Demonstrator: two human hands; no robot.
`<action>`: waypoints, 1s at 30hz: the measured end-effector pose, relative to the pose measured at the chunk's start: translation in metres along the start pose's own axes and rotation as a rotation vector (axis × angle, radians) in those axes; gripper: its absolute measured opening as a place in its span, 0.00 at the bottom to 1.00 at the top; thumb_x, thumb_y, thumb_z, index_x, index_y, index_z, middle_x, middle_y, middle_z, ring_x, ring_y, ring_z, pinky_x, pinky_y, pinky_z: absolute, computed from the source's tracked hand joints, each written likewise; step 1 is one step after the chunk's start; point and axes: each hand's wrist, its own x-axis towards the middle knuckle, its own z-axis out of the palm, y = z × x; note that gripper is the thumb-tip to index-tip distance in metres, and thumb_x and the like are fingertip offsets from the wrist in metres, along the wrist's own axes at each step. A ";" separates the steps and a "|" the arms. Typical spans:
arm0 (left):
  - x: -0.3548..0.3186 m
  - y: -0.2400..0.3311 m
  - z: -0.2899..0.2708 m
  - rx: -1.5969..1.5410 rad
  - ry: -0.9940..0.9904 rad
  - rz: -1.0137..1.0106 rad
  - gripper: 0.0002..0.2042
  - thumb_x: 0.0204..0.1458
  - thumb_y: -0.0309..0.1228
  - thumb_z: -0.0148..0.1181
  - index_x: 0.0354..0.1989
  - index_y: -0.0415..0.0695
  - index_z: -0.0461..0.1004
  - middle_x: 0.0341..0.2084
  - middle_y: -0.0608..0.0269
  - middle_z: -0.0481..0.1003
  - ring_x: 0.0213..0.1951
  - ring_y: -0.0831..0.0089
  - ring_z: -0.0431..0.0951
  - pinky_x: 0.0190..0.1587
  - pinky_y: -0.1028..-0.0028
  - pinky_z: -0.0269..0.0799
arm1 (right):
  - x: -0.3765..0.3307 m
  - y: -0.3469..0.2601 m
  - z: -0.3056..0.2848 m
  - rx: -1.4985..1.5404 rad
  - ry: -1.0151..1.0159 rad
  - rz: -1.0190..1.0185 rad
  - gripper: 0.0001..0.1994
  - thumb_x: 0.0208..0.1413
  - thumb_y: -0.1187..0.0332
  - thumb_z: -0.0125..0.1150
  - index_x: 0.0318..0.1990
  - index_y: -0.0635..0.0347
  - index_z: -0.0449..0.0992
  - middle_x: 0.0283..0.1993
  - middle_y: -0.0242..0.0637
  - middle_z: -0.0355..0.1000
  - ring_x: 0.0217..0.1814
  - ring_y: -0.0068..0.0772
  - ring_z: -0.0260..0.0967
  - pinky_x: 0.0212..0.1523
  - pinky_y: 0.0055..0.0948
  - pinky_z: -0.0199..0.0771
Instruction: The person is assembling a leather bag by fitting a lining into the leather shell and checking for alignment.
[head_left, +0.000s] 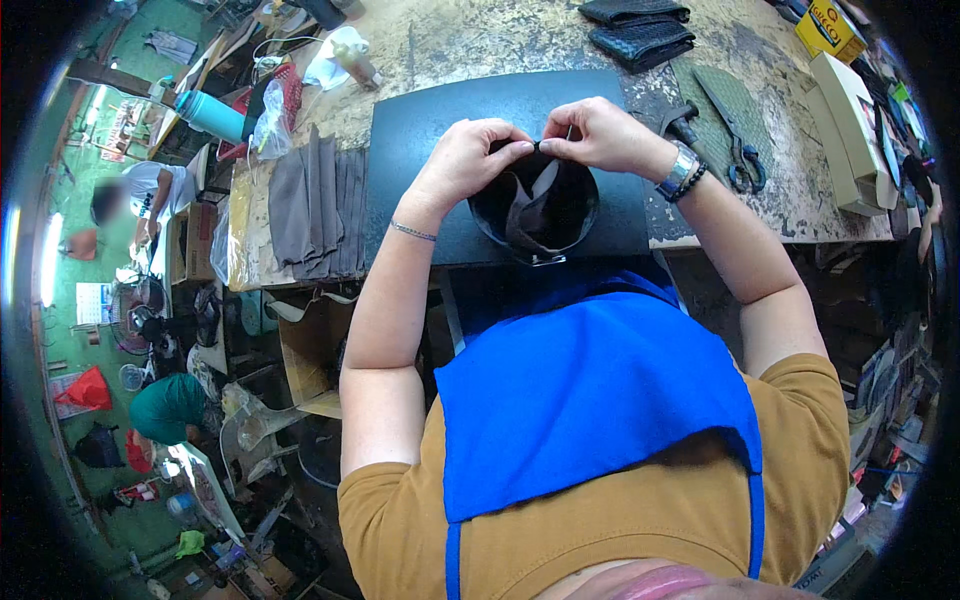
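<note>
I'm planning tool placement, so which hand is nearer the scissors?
Right. The right hand is to the left of the scissors; the left hand is farther left.

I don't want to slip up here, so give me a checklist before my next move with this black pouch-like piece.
1. Both hands on the rim: ok. Left hand and right hand pinch the far edge of the black pouch-like piece.
2. Board underneath: ok. The black board lies beneath the work.
3. Inner flaps flat: not ok. They stand up inside the opening.
4. Edges aligned at the pinch: cannot tell. Fingertips cover it.
5. Scissors clear of the board: ok. They lie to its right.
</note>
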 end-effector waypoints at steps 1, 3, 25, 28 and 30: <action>0.000 -0.002 0.000 0.048 0.021 0.065 0.10 0.48 0.35 0.65 0.35 0.42 0.80 0.29 0.53 0.79 0.32 0.60 0.80 0.37 0.69 0.74 | 0.001 0.001 0.003 -0.037 0.023 -0.041 0.10 0.52 0.63 0.62 0.35 0.61 0.78 0.28 0.45 0.76 0.31 0.39 0.76 0.35 0.34 0.73; -0.004 -0.001 0.000 0.098 0.038 0.135 0.11 0.47 0.35 0.66 0.35 0.42 0.78 0.31 0.53 0.79 0.33 0.59 0.80 0.37 0.67 0.74 | 0.001 0.001 0.005 -0.087 0.022 -0.066 0.11 0.53 0.63 0.60 0.35 0.62 0.76 0.29 0.46 0.75 0.33 0.43 0.75 0.35 0.36 0.72; -0.049 0.031 0.014 0.792 0.341 -0.110 0.08 0.46 0.38 0.65 0.31 0.50 0.79 0.29 0.63 0.76 0.31 0.65 0.76 0.37 0.65 0.68 | 0.014 -0.001 0.022 -0.032 0.089 -0.174 0.12 0.52 0.64 0.66 0.39 0.62 0.80 0.36 0.43 0.78 0.38 0.38 0.77 0.40 0.30 0.75; -0.048 0.030 0.017 0.722 0.346 -0.071 0.08 0.47 0.39 0.64 0.31 0.51 0.79 0.27 0.64 0.76 0.31 0.65 0.77 0.36 0.65 0.67 | 0.014 0.002 0.023 -0.094 0.141 -0.243 0.11 0.52 0.65 0.66 0.39 0.62 0.80 0.36 0.44 0.78 0.38 0.40 0.77 0.40 0.32 0.76; -0.046 0.033 0.017 0.629 0.302 -0.162 0.07 0.49 0.39 0.63 0.31 0.50 0.79 0.26 0.64 0.77 0.32 0.65 0.77 0.37 0.65 0.65 | 0.014 0.002 0.024 -0.102 0.148 -0.251 0.11 0.52 0.66 0.65 0.39 0.62 0.79 0.36 0.45 0.78 0.39 0.41 0.77 0.40 0.32 0.76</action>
